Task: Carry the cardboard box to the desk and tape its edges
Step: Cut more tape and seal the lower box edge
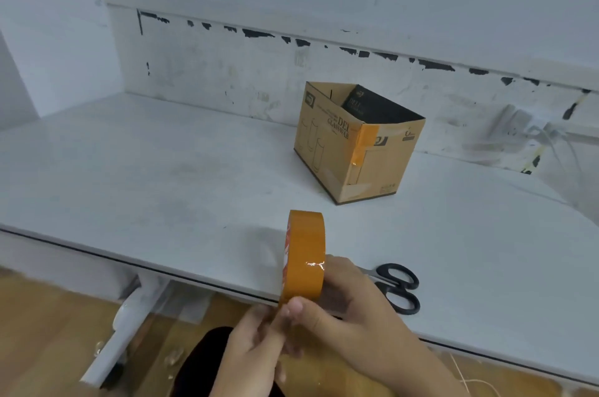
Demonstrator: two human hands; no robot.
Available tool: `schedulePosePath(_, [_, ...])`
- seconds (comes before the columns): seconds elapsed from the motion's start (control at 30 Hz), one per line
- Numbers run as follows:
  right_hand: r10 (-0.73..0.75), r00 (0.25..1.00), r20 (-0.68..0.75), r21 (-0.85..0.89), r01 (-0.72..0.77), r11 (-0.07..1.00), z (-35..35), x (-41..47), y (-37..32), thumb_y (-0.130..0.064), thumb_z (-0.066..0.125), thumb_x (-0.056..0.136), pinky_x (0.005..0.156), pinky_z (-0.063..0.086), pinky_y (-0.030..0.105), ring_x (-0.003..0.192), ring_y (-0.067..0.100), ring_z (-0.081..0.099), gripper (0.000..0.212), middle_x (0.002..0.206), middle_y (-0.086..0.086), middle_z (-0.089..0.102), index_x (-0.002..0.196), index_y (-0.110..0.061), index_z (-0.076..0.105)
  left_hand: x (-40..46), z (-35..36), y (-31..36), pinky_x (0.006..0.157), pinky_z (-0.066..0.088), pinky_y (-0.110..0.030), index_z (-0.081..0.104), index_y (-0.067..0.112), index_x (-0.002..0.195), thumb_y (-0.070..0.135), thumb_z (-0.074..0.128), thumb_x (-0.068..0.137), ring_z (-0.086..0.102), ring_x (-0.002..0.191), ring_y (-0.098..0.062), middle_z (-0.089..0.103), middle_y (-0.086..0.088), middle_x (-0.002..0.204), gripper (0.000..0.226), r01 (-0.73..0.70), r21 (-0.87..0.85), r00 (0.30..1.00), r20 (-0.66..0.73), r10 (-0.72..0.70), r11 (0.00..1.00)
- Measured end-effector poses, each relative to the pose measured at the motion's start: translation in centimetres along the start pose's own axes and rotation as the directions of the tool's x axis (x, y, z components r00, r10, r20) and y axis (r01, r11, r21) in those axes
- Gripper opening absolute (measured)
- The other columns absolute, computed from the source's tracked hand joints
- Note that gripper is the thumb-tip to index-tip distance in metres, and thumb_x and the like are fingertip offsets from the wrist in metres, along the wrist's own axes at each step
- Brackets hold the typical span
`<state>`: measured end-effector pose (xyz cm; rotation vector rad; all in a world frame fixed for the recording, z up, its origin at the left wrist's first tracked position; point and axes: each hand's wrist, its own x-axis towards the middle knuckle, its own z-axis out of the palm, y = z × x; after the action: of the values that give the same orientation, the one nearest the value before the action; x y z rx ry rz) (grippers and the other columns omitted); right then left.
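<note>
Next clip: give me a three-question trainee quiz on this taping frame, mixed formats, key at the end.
1. True or false: the cardboard box already has orange tape on one corner edge.
2. Which tool lies on the desk beside the right hand? A) knife B) scissors C) stapler
3. Fill in: both hands hold the ____ at the desk's front edge, the left hand at its lower rim.

Key: 1 true; 2 B; 3 tape roll.
</note>
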<state>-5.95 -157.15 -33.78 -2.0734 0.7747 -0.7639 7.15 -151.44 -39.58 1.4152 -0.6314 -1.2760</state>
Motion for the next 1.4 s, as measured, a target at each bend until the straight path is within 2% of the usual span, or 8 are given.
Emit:
schedulePosePath(0.13, [-0.036, 0.999, -0.031, -0.145, 0.031, 0.989, 0.3, 0.5, 0.9, -0.041, 0.058, 0.092, 0.08, 0.047, 0.032, 0.093, 0.014, 0.058, 0.026, 0.092, -0.006, 0.061, 0.087, -0.017, 0.065, 0.9, -0.1, -0.6, 0.043, 0.036, -0.022, 0.066, 0.011, 0.095, 0.061, 0.057, 0.06, 0.05, 0.042, -0.014, 0.063, -0.01, 0.056, 0.062, -0.076, 0.045, 0.997, -0.016, 0.077, 0.996])
schedulePosePath(0.3, [-0.031, 0.999, 0.018, -0.056, 0.032, 0.998, 0.2, 0.6, 1.1, -0.04, 0.055, 0.095, 0.076, 0.05, 0.045, 0.088, 0.021, 0.06, 0.028, 0.09, -0.003, 0.061, 0.09, -0.014, 0.064, 1.3, -0.5, -1.3, 0.04, 0.036, -0.016, 0.071, 0.014, 0.086, 0.062, 0.057, 0.064, 0.053, 0.042, -0.007, 0.068, -0.006, 0.06, 0.054, -0.138, 0.088, 0.99, -0.001, 0.139, 0.986])
schedulePosePath(0.53, [-0.07, 0.997, -0.034, -0.071, 0.068, 0.995, 0.8, 0.1, 1.3, -0.04, 0.052, 0.097, 0.07, 0.048, 0.046, 0.079, 0.019, 0.058, 0.033, 0.081, -0.001, 0.058, 0.083, -0.011, 0.061, 1.5, -0.7, -2.0, 0.04, 0.034, -0.018, 0.07, 0.009, 0.083, 0.047, 0.06, 0.072, 0.053, 0.043, -0.01, 0.069, -0.007, 0.065, 0.041, -0.155, 0.052, 0.988, 0.031, 0.153, 0.987])
schedulePosePath(0.9, [-0.117, 0.989, -0.093, -0.149, 0.102, 0.984, 1.1, -0.1, 1.7, -0.035, 0.053, 0.096, 0.066, 0.044, 0.036, 0.076, 0.013, 0.051, 0.027, 0.077, -0.005, 0.054, 0.079, -0.015, 0.055, 1.2, -0.5, -3.1, 0.033, 0.03, -0.019, 0.067, 0.006, 0.072, 0.025, 0.058, 0.089, 0.042, 0.034, -0.014, 0.057, -0.021, 0.052, 0.027, -0.162, -0.007, 0.987, -0.011, 0.162, 0.987])
schedulePosePath(1.03, [-0.107, 0.988, -0.112, -0.163, 0.088, 0.983, 1.4, -0.1, 1.6, -0.04, 0.05, 0.096, 0.06, 0.04, 0.024, 0.071, 0.01, 0.049, 0.025, 0.076, -0.01, 0.052, 0.08, -0.021, 0.054, -0.2, -0.5, -2.6, 0.031, 0.028, -0.017, 0.062, -0.002, 0.072, 0.033, 0.062, 0.077, 0.042, 0.031, -0.013, 0.054, -0.021, 0.05, 0.036, -0.181, -0.031, 0.983, -0.045, 0.18, 0.983])
schedulePosePath(1.13, [-0.067, 0.987, -0.148, -0.16, 0.043, 0.986, 1.7, -0.1, 1.6, -0.046, 0.047, 0.095, 0.059, 0.045, 0.03, 0.069, 0.011, 0.052, 0.027, 0.075, -0.008, 0.054, 0.082, -0.024, 0.053, -1.2, -0.3, -1.9, 0.03, 0.026, -0.017, 0.058, -0.002, 0.067, 0.034, 0.063, 0.068, 0.041, 0.028, -0.014, 0.052, -0.02, 0.049, 0.036, -0.167, -0.071, 0.985, -0.048, 0.163, 0.983])
schedulePosePath(1.27, [0.016, 0.984, -0.179, -0.121, -0.038, 0.992, 1.7, -0.1, 1.8, -0.045, 0.049, 0.096, 0.064, 0.051, 0.037, 0.071, 0.012, 0.056, 0.025, 0.077, -0.005, 0.057, 0.087, -0.023, 0.056, -2.9, 0.0, -2.9, 0.035, 0.035, -0.02, 0.061, 0.009, 0.048, 0.029, 0.064, 0.067, 0.043, 0.03, -0.018, 0.05, -0.017, 0.046, 0.028, -0.166, -0.088, 0.986, -0.047, 0.163, 0.982])
schedulePosePath(1.4, [0.01, 0.993, -0.117, -0.139, -0.026, 0.99, 1.5, 0.0, 1.5, -0.047, 0.048, 0.096, 0.065, 0.05, 0.036, 0.073, 0.011, 0.056, 0.027, 0.079, -0.006, 0.057, 0.088, -0.022, 0.057, -3.4, -1.2, -3.8, 0.056, 0.039, -0.032, 0.064, 0.01, 0.049, 0.026, 0.063, 0.065, 0.049, 0.036, -0.018, 0.054, -0.009, 0.047, 0.023, -0.255, -0.021, 0.966, -0.048, 0.253, 0.967])
